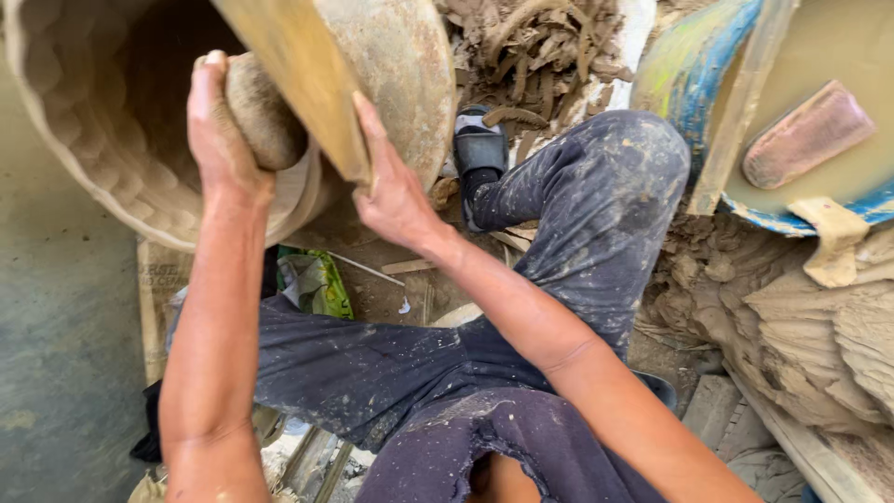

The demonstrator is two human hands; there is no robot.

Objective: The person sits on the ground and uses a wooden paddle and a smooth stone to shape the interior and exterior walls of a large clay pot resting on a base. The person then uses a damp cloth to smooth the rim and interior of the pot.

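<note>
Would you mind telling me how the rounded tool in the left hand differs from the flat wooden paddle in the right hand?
The rounded tool is a blunt, stone-like lump; the wooden paddle is a flat, straight-edged board. The left hand holds the tool at the clay pot's rim, at its opening; the right hand holds the paddle against the pot's outer wall. Both are clay-smeared and pressed to the same pot.

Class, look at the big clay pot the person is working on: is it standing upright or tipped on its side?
Tipped: the clay pot has its open mouth facing the camera, showing its dark inside.
</note>
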